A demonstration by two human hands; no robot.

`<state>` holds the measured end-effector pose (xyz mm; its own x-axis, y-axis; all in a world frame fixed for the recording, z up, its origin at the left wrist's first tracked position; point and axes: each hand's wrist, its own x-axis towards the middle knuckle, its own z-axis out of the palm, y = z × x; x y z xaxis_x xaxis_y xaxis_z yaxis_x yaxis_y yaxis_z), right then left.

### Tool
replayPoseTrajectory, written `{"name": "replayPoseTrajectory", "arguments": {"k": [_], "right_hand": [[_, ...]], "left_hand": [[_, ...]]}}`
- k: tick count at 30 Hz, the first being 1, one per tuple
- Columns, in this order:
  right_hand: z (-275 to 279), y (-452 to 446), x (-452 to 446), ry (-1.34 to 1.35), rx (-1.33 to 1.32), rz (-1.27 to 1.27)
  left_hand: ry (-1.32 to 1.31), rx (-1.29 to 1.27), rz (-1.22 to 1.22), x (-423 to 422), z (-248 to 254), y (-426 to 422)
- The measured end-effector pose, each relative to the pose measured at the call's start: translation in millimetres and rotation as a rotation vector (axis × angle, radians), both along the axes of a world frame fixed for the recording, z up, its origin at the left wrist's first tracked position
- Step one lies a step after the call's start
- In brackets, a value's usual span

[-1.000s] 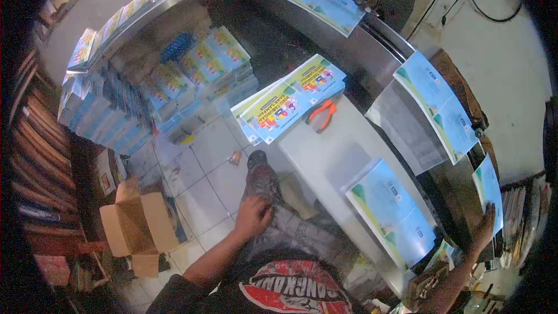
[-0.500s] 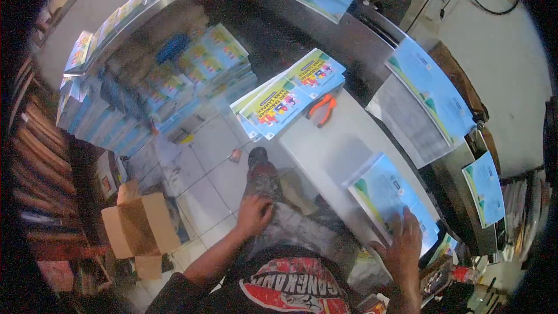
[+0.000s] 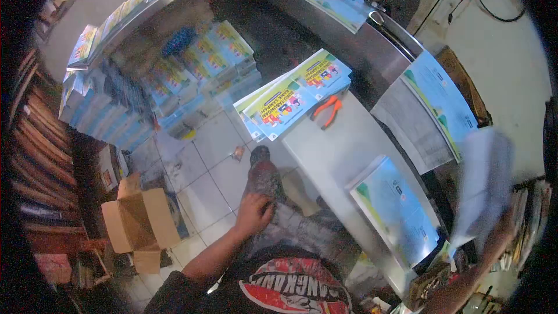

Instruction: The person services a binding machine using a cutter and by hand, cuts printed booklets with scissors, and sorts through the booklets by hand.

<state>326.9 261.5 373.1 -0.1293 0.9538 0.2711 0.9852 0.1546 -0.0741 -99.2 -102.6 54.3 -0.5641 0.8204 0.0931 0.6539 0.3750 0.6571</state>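
Note:
My left hand [image 3: 254, 213] rests on my left leg with its fingers curled in, and nothing shows in it. At the far right, my right hand [image 3: 503, 224] is blurred by motion, closed on the lower edge of a pale, smeared booklet [image 3: 483, 177] beside the machine. Left of that hand, a stack of light blue booklets [image 3: 395, 203] lies on the white tabletop [image 3: 340, 151]. Orange-handled pliers [image 3: 331, 110] lie farther up the table, next to booklets with yellow and blue covers [image 3: 285, 102].
More light blue printed sheets [image 3: 439, 96] hang over the dark machine rail [image 3: 383, 46]. Tall booklet piles [image 3: 215, 52] stand on the left. An open cardboard box [image 3: 142, 224] sits on the tiled floor [image 3: 200, 189]. Bundled papers [image 3: 529, 221] stand at the far right.
My right hand has left the table stack and moved right, where it now holds the booklet that hung on the rail. The left hand stays on my leg. The view has shifted slightly.

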Motion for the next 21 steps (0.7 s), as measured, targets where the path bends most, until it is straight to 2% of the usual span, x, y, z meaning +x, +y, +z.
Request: {"name": "replayPoseTrajectory", "arguments": {"k": [2, 3, 5, 6, 7, 8, 10, 12, 13, 15, 17, 19, 21], "right_hand": [[8.3, 37.3, 40.0, 0.055, 0.599, 0.029], [7.7, 49.5, 48.9, 0.057, 0.598, 0.029], [4.4, 74.3, 68.5, -0.008, 0.737, 0.364], [-23.4, 109.5, 118.4, -0.115, 0.690, 0.403], [-44.1, 105.8, 114.3, -0.113, 0.693, 0.400], [-63.3, 97.9, 105.5, 0.436, 0.357, 0.287], [-89.5, 85.4, 97.6, 0.964, -0.002, 0.158], [-110.6, 68.5, 107.2, -0.035, 0.236, 0.260], [-115.1, 65.9, 109.9, -0.032, 0.241, 0.258], [-122.8, 58.3, 115.5, 0.079, 0.060, 0.187], [-138.4, 54.7, 113.2, 0.591, -0.099, 0.114], [-127.4, 4.2, 36.3, 0.145, -0.015, 0.278], [-104.7, -58.5, -44.2, 0.018, -0.127, 0.433]], "left_hand": [[-0.003, -0.003, 0.005, 0.8, 1.4, 2.0], [0.018, -0.004, 0.006, 2.1, 2.3, 2.5], [0.043, -0.004, 0.003, 3.7, 5.0, 5.4], [0.043, -0.001, -0.004, 4.5, 6.9, 6.1], [0.044, 0.004, -0.009, 4.3, 8.0, 7.2], [0.046, 0.006, -0.010, 4.6, 8.4, 7.0], [0.046, -0.004, -0.024, 4.4, 9.1, 8.1], [0.038, -0.036, -0.025, 5.2, 12.4, 7.9], [0.032, -0.067, -0.026, 4.4, 13.9, 8.5], [0.018, -0.066, -0.018, 5.5, 13.9, 7.3], [0.004, -0.066, -0.010, 5.3, 15.5, 6.9], [0.000, -0.029, -0.019, 6.3, 23.5, 8.9], [-0.008, -0.046, -0.023, 7.0, 22.1, 6.9]]}}
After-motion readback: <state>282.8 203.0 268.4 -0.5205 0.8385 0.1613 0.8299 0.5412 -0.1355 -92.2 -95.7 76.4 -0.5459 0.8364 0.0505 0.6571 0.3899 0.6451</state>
